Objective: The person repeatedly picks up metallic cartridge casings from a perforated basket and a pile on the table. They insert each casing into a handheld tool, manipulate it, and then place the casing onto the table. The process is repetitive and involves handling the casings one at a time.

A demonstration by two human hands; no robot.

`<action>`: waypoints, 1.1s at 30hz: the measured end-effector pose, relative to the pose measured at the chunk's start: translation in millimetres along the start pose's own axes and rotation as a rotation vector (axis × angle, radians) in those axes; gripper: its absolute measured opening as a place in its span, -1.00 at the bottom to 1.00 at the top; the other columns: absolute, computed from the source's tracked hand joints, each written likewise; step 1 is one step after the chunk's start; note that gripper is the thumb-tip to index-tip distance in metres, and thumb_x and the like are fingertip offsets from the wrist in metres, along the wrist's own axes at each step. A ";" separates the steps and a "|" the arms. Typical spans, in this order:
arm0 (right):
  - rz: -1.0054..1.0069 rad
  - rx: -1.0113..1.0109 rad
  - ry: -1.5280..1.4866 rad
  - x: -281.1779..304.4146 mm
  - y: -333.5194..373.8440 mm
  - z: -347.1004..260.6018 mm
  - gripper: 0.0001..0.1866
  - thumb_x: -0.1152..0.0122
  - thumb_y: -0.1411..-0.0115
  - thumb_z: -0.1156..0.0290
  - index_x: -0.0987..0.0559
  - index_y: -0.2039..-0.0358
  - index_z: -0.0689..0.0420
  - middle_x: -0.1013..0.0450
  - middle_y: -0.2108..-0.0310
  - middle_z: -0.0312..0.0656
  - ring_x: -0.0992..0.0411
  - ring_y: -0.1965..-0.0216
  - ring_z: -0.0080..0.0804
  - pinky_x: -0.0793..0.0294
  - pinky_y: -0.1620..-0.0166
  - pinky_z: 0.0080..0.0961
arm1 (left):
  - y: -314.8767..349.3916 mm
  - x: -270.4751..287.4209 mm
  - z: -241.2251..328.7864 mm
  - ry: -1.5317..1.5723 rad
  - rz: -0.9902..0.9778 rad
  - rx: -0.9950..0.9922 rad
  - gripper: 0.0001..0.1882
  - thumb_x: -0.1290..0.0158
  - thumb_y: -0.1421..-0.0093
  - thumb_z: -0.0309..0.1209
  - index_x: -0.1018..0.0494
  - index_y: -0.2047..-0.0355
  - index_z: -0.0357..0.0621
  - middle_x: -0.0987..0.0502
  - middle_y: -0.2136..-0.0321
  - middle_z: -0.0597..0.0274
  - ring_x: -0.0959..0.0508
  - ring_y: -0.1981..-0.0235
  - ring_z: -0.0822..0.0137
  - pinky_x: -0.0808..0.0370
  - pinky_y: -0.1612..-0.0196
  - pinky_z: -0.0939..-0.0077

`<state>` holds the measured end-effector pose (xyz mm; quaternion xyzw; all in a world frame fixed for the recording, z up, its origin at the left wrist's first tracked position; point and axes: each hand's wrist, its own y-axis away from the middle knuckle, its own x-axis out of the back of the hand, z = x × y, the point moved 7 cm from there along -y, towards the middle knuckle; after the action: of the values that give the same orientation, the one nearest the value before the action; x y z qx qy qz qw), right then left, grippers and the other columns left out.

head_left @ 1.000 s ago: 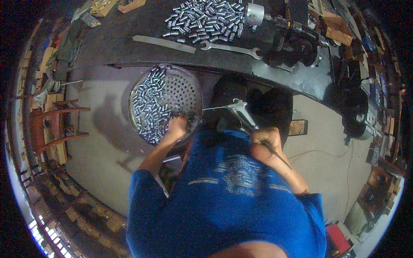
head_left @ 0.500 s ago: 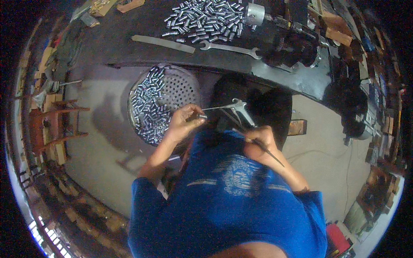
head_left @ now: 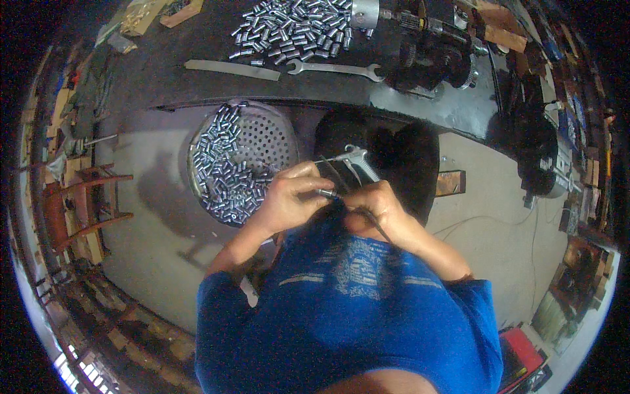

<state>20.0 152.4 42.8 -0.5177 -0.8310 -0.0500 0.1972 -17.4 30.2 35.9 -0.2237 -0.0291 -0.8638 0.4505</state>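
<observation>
My left hand [head_left: 295, 195] pinches a small shiny metal sleeve [head_left: 326, 193] between thumb and fingers, close to my right hand. My right hand [head_left: 371, 209] is closed around the handle of a silver air blow gun [head_left: 357, 161]. The gun's thin nozzle points left and passes behind my left fingers, so its tip is hidden. A slim dark rod [head_left: 374, 224], pointed like a file, also sticks out of my right fist toward my forearm. Left of my hands, a round perforated metal tray [head_left: 266, 138] carries many similar sleeves [head_left: 226, 164] on its left side.
A dark workbench [head_left: 157, 72] runs across the far side, with a heap of sleeves [head_left: 295, 29], a flat metal strip [head_left: 231, 69], an open-end wrench [head_left: 335, 69] and a geared machine [head_left: 433, 52]. A brown chair [head_left: 95, 203] stands at left. A red object [head_left: 523, 351] lies low right.
Both hands have come together: the left moved right with the sleeve, the right moved left with the blow gun. The bench and tray have shifted slightly left in view.
</observation>
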 end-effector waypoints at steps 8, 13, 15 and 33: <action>0.002 0.023 -0.068 3.9 2.6 4.5 -0.79 -0.12 0.27 0.50 -0.25 0.80 0.18 -0.18 0.81 -0.06 -0.24 0.74 -0.10 -0.20 0.65 -0.33 | -13.4 -4.4 8.4 0.030 -0.147 -0.063 -0.72 -0.22 0.22 -0.55 -0.52 0.40 -0.21 -0.39 0.62 0.27 -0.42 0.57 0.39 -0.33 0.54 0.54; 0.111 0.191 0.041 13.4 6.1 -2.6 -0.76 -0.11 0.28 0.46 -0.22 0.81 0.16 -0.15 0.82 -0.10 -0.25 0.75 -0.14 -0.18 0.66 -0.28 | -6.9 -15.6 -22.1 0.570 -0.163 0.305 -0.81 -0.03 -0.11 -0.41 -0.48 0.35 -0.32 -0.48 0.51 0.22 -0.46 0.58 0.47 -0.43 0.49 0.62; 0.108 0.185 0.125 14.1 6.6 -6.2 -0.77 -0.12 0.29 0.45 -0.23 0.80 0.16 -0.18 0.81 -0.10 -0.26 0.73 -0.13 -0.18 0.64 -0.27 | -3.1 -22.1 -23.0 0.593 -0.136 0.385 -0.82 -0.01 -0.12 -0.43 -0.48 0.35 -0.32 -0.49 0.51 0.23 -0.46 0.58 0.48 -0.44 0.48 0.62; 0.185 -0.461 -0.919 4.8 17.1 48.1 -0.72 0.05 0.10 0.44 -0.21 0.87 0.16 -0.21 0.84 -0.22 -0.22 0.79 -0.52 -0.18 0.73 -0.62 | -13.0 -18.9 -16.7 0.644 -0.059 0.261 -0.81 -0.06 -0.04 -0.58 -0.43 0.29 -0.33 -0.50 0.39 0.15 -0.50 0.37 0.46 -0.43 0.28 0.62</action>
<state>19.9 178.0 -1.5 -0.5874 -0.7501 0.0180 -0.3033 -24.3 48.2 15.1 0.1206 -0.0021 -0.8917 0.4362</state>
